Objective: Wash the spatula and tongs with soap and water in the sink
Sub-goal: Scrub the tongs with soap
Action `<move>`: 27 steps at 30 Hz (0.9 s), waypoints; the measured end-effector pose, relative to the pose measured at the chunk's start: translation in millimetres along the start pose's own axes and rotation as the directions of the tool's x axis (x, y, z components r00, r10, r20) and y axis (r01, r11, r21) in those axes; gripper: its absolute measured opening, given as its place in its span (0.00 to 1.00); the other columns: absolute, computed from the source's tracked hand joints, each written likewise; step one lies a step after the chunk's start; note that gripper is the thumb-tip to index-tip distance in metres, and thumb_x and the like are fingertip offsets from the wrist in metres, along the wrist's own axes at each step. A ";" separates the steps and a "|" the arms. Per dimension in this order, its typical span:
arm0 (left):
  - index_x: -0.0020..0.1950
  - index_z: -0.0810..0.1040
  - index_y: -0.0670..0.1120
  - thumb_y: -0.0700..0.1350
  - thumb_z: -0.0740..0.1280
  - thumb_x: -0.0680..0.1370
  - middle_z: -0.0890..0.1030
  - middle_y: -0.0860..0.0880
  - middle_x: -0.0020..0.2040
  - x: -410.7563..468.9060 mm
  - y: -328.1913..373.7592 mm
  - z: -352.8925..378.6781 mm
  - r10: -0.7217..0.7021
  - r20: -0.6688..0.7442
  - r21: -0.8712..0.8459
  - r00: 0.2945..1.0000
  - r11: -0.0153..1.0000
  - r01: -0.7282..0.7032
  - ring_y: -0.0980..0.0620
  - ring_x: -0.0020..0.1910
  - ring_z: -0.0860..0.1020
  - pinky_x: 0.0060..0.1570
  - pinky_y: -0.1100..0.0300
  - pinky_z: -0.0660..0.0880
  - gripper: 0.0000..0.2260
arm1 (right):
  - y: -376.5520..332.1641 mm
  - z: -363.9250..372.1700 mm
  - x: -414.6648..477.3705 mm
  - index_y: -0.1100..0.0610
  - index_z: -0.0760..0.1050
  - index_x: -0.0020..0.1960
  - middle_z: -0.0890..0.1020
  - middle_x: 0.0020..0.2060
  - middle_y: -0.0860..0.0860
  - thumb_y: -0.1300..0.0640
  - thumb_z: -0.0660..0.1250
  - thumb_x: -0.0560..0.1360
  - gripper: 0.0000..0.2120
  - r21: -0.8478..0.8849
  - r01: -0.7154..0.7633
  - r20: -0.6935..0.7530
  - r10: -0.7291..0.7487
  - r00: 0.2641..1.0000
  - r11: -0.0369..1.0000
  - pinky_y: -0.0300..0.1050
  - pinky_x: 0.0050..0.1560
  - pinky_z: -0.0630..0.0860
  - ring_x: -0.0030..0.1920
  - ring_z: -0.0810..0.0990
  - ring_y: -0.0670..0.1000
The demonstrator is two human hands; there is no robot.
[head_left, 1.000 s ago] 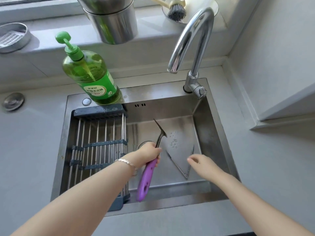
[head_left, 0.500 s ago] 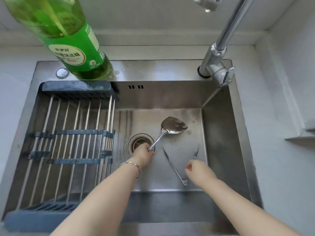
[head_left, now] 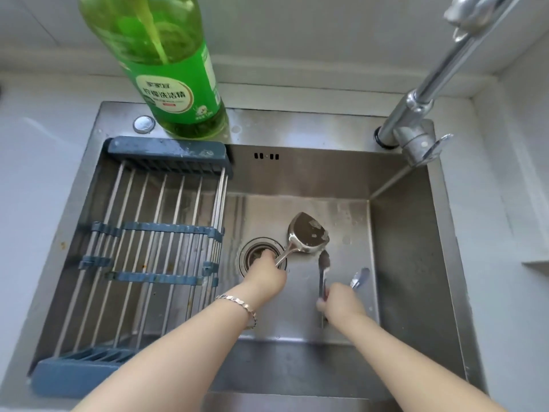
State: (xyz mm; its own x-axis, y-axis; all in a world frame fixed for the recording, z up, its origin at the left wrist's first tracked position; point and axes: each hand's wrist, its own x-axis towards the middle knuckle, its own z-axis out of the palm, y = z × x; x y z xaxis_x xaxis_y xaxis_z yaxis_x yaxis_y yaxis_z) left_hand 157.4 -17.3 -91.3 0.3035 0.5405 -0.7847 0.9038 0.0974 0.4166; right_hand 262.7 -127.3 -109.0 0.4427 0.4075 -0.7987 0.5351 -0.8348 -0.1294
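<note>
Head view, left hand [head_left: 265,278] grips spatula [head_left: 309,233], right hand [head_left: 341,301] grips tongs [head_left: 323,267]

Left hand [head_left: 267,278] grips spatula [head_left: 309,233], right hand [head_left: 341,301] grips tongs [head_left: 323,263].

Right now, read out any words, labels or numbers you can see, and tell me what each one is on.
"柠檬洗洁精": on the round label of the green soap bottle, which stands on the sink at its back rim.
Smaller print above and below it on that label: too small and blurred to read.
No text shows on the spatula, tongs or faucet.
</note>
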 end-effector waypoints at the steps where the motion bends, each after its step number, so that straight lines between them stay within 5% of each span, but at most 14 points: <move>1: 0.67 0.66 0.41 0.40 0.61 0.77 0.75 0.42 0.58 -10.5 4.5 -5.8 0.009 0.028 -0.043 1.000 0.999 -0.007 0.45 0.54 0.75 0.50 0.58 0.71 0.18 | -4.7 -10.7 -9.4 0.55 0.73 0.36 0.79 0.37 0.54 0.57 0.62 0.75 0.10 0.136 0.021 -0.018 -0.019 1.000 0.991 0.39 0.38 0.71 0.41 0.80 0.52; 4: 0.69 0.65 0.43 0.36 0.63 0.74 0.74 0.46 0.58 -54.2 17.7 -21.5 0.124 0.157 -0.173 0.980 0.980 -0.097 0.53 0.51 0.72 0.47 0.65 0.70 0.23 | -23.8 -47.4 -50.1 0.55 0.72 0.29 0.73 0.24 0.49 0.60 0.63 0.74 0.15 0.593 0.092 -0.023 -0.098 0.995 0.800 0.34 0.26 0.65 0.22 0.68 0.43; 7: 0.60 0.71 0.51 0.39 0.64 0.73 0.77 0.55 0.48 -100.2 27.4 -39.7 0.337 0.122 -0.173 0.933 0.933 -0.315 0.59 0.44 0.74 0.40 0.69 0.70 0.16 | -47.2 -85.3 -97.9 0.58 0.76 0.34 0.76 0.27 0.49 0.61 0.63 0.75 0.11 0.799 0.135 -0.019 -0.200 0.980 0.586 0.31 0.23 0.64 0.21 0.67 0.41; 10: 0.46 0.73 0.52 0.45 0.63 0.76 0.78 0.54 0.38 -134.1 35.8 -72.3 0.441 -0.119 -0.020 0.889 0.895 -0.447 0.50 0.42 0.77 0.41 0.59 0.71 0.02 | -71.3 -114.9 -136.7 0.59 0.76 0.35 0.77 0.29 0.49 0.61 0.63 0.76 0.11 0.828 0.206 -0.062 -0.281 0.958 0.521 0.31 0.25 0.66 0.23 0.69 0.41; 13: 0.41 0.73 0.50 0.48 0.63 0.77 0.75 0.54 0.32 -158.3 41.5 -109.6 0.482 -0.227 0.006 0.846 0.870 -0.494 0.53 0.36 0.75 0.36 0.60 0.69 0.06 | -95.3 -139.0 -162.0 0.60 0.78 0.36 0.77 0.31 0.52 0.60 0.64 0.76 0.11 0.821 0.241 -0.071 -0.326 0.943 0.517 0.33 0.26 0.66 0.26 0.70 0.45; 17: 0.45 0.75 0.47 0.49 0.62 0.78 0.76 0.52 0.36 -175.3 40.2 -156.2 0.459 -0.336 0.086 0.822 0.884 -0.459 0.51 0.37 0.75 0.35 0.59 0.68 0.07 | -132.8 -175.1 -189.5 0.61 0.78 0.38 0.78 0.30 0.52 0.61 0.64 0.76 0.09 0.746 0.268 -0.062 -0.337 0.939 0.609 0.31 0.22 0.66 0.24 0.70 0.44; 21: 0.44 0.78 0.48 0.55 0.64 0.77 0.79 0.51 0.34 -183.2 34.1 -198.4 0.378 -0.409 0.068 0.830 0.920 -0.386 0.53 0.31 0.76 0.32 0.60 0.70 0.11 | -186.4 -221.7 -206.1 0.61 0.76 0.39 0.77 0.31 0.52 0.60 0.62 0.78 0.10 0.803 0.414 -0.245 -0.396 0.885 0.429 0.31 0.26 0.70 0.27 0.72 0.45; 27: 0.42 0.80 0.45 0.56 0.64 0.76 0.78 0.50 0.32 -173.6 32.8 -233.5 0.292 -0.370 0.004 0.882 0.950 -0.312 0.50 0.33 0.78 0.35 0.59 0.73 0.15 | -274.6 -262.9 -193.7 0.68 0.71 0.55 0.77 0.39 0.58 0.47 0.62 0.78 0.22 0.836 0.251 -0.006 -0.449 0.893 0.487 0.33 0.28 0.77 0.36 0.78 0.48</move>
State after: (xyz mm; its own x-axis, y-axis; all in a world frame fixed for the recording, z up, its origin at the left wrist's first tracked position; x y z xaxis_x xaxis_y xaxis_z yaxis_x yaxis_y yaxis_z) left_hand 64.0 87.2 165.7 0.4194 0.8145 -0.4007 0.7648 -0.0793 0.6394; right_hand 219.2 120.3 235.8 0.1597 0.7415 -0.6516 -0.2300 -0.6140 -0.7551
